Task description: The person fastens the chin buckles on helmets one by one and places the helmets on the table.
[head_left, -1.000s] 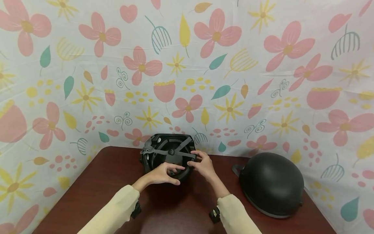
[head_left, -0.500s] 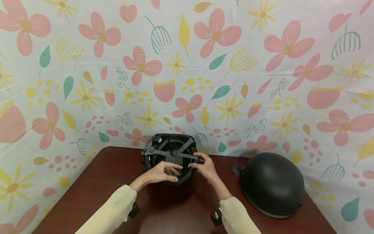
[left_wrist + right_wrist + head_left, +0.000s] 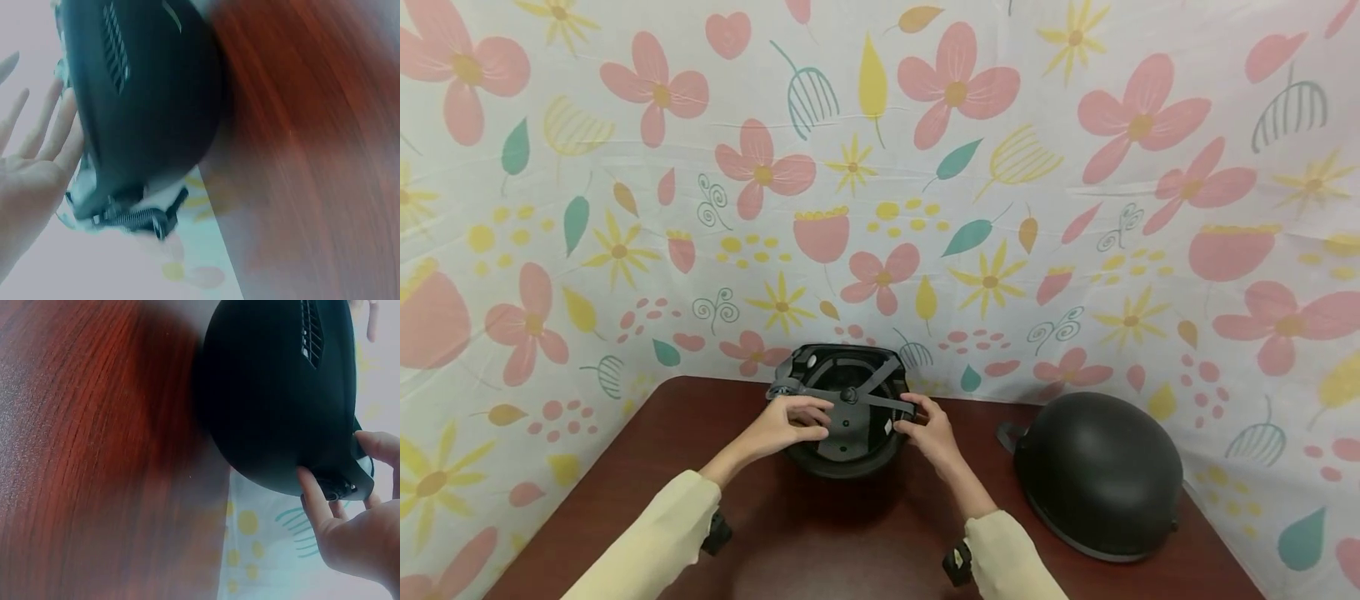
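Observation:
A black helmet [image 3: 854,468] lies upturned on the table, its hollow facing up. Grey straps [image 3: 829,395] joined at a round knob cross the opening, and grey padding shows inside. At the right rim my right hand [image 3: 934,435] grips the helmet; in the right wrist view the thumb is at the rim and the fingers lie on the outer shell [image 3: 269,394]. Over the left part of the opening is my left hand [image 3: 784,427], holding nothing. Its fingers look fairly straight in the left wrist view, beside the rim of the vented shell [image 3: 150,94]; whether they touch it I cannot tell.
To the right, a large black domed helmet [image 3: 1097,471] sits dome up, with a grey strap loop [image 3: 1010,435] at its left. Both stand on a dark red-brown wooden table [image 3: 647,467]. A flower-printed cloth [image 3: 880,250] hangs right behind the table's back edge.
My left hand has moved left and slightly up, away from the middle of the upturned helmet, showing more padding. The helmet has shifted slightly right with my right hand still on its rim.

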`<state>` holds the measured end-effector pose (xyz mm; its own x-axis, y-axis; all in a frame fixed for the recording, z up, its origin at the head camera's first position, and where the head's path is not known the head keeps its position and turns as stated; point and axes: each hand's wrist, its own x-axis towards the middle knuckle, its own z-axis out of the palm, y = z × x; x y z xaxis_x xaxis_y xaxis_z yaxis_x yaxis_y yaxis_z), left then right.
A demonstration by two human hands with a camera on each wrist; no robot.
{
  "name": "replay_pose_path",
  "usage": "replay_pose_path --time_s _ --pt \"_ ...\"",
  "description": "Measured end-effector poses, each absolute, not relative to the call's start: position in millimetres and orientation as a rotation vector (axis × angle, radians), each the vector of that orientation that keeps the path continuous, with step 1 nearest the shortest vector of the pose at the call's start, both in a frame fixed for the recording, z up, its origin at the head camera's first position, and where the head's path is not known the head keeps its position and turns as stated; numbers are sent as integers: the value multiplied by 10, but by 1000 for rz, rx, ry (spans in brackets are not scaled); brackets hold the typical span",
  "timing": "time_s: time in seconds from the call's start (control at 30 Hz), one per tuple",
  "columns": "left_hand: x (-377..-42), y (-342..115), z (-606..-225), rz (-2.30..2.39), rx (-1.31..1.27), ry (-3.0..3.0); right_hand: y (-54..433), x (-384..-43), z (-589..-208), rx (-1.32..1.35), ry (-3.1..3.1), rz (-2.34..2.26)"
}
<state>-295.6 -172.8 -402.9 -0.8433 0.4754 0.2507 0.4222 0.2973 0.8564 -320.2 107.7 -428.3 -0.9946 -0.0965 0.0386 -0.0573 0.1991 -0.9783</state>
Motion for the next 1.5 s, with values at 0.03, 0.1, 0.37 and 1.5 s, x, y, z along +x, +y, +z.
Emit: replay_pose_path --time_s 0.03,0.1,0.37,1.5 --pt "-2953 -1767 -4020 1632 843 2510 1075 -3182 -4259 -157 2408 -1959" --pt "-2945 -1844 -4008 1663 787 2552 1068 -3130 -4187 -166 2406 -1945" --pt "-2957 -2019 -4053 1813 623 2685 1091 -3065 -4115 -170 2392 -1936" --pt "-3158 -2236 -4449 1888 225 2598 1282 -3276 -4497 -101 2394 -1960"
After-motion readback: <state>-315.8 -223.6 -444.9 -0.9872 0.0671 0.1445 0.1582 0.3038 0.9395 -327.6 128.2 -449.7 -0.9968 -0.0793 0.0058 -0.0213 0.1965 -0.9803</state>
